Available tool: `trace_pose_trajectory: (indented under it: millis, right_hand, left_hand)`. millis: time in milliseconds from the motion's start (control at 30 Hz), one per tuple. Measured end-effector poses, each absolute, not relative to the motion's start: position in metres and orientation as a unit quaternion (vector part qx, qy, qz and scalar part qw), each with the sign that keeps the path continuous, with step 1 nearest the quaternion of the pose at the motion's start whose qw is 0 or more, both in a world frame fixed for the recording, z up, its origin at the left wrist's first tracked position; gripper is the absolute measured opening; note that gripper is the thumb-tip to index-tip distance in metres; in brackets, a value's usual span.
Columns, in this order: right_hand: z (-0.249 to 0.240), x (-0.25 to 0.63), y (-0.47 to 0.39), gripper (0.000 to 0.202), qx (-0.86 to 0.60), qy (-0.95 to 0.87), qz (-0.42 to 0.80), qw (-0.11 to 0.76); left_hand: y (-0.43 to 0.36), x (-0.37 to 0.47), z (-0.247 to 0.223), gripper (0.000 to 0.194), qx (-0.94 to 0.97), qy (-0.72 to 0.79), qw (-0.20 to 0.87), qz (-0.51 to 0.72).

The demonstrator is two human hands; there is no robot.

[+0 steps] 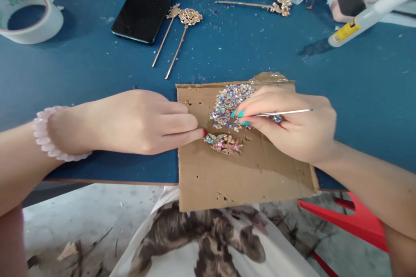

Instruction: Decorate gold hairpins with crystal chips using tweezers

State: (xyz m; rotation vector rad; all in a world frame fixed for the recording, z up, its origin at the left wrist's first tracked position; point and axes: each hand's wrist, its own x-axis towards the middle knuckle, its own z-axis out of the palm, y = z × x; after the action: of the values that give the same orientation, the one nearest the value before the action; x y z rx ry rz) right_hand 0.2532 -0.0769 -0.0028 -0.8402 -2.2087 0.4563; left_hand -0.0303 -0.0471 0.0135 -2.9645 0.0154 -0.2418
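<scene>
On a piece of brown cardboard (208, 186) lies a jewelled ornament (224, 143) with pink, green and gold parts. My left hand (146, 123) is closed at its left end, fingers curled and a red fingernail touching it; the thumb is hidden. My right hand (289, 121) pinches a thin metal stick-like tool (292, 112), which slants back across the fingers to the right. Its teal-nailed fingertips are over the edge of a pile of small shiny coloured stones (230, 104). Part of the pile is hidden behind the right hand.
Gold hairpins (183, 30) lie beside a black phone (144, 6), with more gold hairpins (276, 5) farther right. A roll of tape (52, 19) is at left. A white glue pen (351, 30) points in from the right. Below is a red stool (360, 220).
</scene>
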Motion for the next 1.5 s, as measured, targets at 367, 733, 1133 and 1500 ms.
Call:
trace_pose_trajectory:
  millis: [367,733,1133,1500]
  right_hand:
    - [-0.002,0.251,-0.073,0.006,-0.339,-0.859,0.185,0.336]
    - [-0.002,0.253,-0.074,0.007,-0.346,-0.861,0.161,0.336]
    - [-0.005,0.261,-0.075,0.01,-0.314,-0.861,0.217,0.336]
    - [-0.004,0.261,-0.075,0.01,-0.306,-0.86,0.227,0.339]
  left_hand:
    - [-0.047,-0.031,0.011,0.04,-0.99,-0.008,0.104,-0.095]
    - [-0.046,-0.032,0.012,0.037,-0.989,0.005,0.125,-0.082]
    - [-0.044,-0.031,0.009,0.038,-0.988,0.017,0.124,-0.087]
    - [-0.044,-0.031,0.01,0.04,-0.991,0.012,0.104,-0.082]
